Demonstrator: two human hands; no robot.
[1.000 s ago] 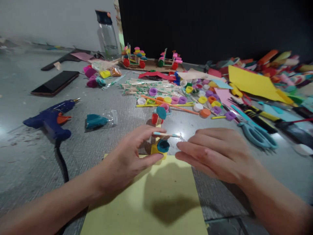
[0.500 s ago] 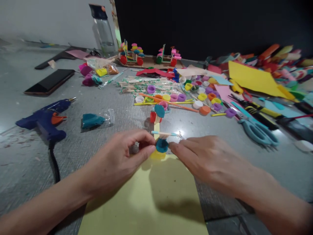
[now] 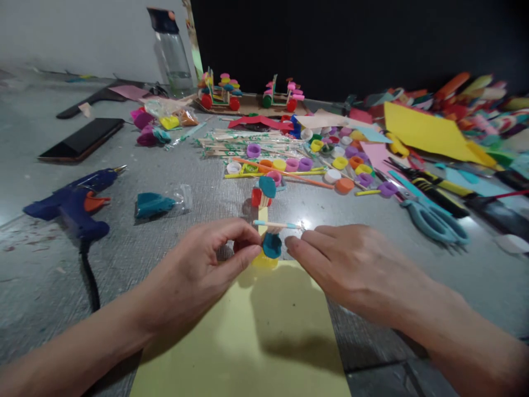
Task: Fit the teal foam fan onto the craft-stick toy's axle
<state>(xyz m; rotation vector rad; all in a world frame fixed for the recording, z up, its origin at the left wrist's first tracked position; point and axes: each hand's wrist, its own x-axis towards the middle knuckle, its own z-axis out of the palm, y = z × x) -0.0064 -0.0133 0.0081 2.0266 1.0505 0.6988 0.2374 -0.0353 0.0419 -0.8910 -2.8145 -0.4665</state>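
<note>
In the head view, a small craft model stands at the far edge of a pale yellow sheet (image 3: 231,342). It has blue clay-like pieces (image 3: 271,246), a red wheel-like part (image 3: 257,197), a yellow strip (image 3: 263,214) and a crosswise stick with light-blue ends (image 3: 276,225). My left hand (image 3: 219,253) pinches the model's left side between thumb and index finger; the exact spot gripped is partly hidden. On the other side, my right hand (image 3: 343,259) has its fingers stretched toward the lower blue piece, a small gap away. Its thumb is out of sight.
A blue glue gun (image 3: 74,201) and a wrapped blue clay packet (image 3: 155,205) lie left. Beyond are wrapped sticks (image 3: 252,142), coloured bottle caps (image 3: 355,162) and two finished-looking toy cars (image 3: 221,94). Scissors (image 3: 433,220) and pliers (image 3: 438,193) lie right; a bottle (image 3: 171,60) stands behind.
My right fingertips have drawn slightly away from the lower blue piece. My left hand keeps its pinch on the model. The whole view has shifted slightly.
</note>
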